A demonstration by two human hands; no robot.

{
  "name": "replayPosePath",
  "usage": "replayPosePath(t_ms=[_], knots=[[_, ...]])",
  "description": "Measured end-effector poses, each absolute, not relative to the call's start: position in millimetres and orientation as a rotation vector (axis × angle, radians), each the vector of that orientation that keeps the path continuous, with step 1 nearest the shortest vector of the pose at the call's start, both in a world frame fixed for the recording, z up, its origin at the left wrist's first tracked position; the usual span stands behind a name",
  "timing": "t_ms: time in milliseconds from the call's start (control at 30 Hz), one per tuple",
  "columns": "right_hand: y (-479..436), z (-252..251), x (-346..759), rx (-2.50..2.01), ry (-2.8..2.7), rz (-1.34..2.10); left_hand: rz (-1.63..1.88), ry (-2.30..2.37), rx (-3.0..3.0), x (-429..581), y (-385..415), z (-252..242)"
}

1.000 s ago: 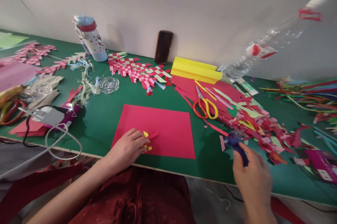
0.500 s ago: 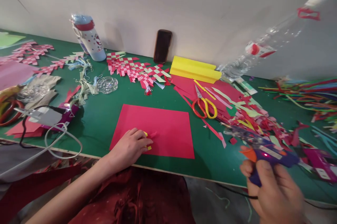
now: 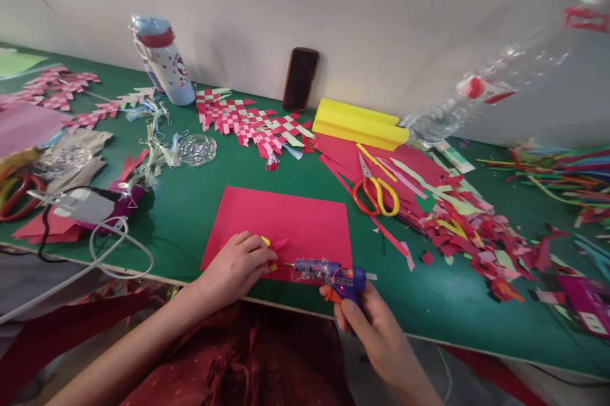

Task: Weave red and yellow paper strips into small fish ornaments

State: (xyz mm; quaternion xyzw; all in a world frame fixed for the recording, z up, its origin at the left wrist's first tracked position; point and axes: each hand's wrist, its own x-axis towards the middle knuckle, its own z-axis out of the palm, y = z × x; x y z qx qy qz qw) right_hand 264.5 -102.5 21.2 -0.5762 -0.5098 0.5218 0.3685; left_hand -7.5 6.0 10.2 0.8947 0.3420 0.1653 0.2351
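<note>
My right hand (image 3: 365, 314) is wrapped round the handle of a purple and orange hot glue gun (image 3: 350, 279). The gun's nozzle points left, just beside my left hand, and a small red light glows on its body. My left hand (image 3: 243, 261) rests with curled fingers on a red paper sheet (image 3: 286, 212), closed on a small yellow and red paper piece (image 3: 272, 258). Most of that piece is hidden under the fingers. Touching between nozzle and paper piece does not show; a short gap seems to lie between them.
Scissors (image 3: 375, 193) lie by a heap of paper scraps (image 3: 476, 228). Woven paper strips (image 3: 248, 123), a yellow folded sheet (image 3: 359, 124), a phone (image 3: 300, 79), a flask (image 3: 166, 63) and a tilted plastic bottle (image 3: 481, 85) line the wall. At left lie cables and a white adapter (image 3: 86, 206).
My right hand has brought the glue gun leftward from above the scraps at the right to over the red sheet. My left hand stays in place on the paper piece.
</note>
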Motion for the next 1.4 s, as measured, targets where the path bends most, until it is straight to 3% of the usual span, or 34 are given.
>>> replayPosePath(t_ms=[1400], knots=[[-87.4,40.0,238.2,-1.726,-1.508,1.285,0.45,0.961,2.374,-8.1,4.5,8.9]])
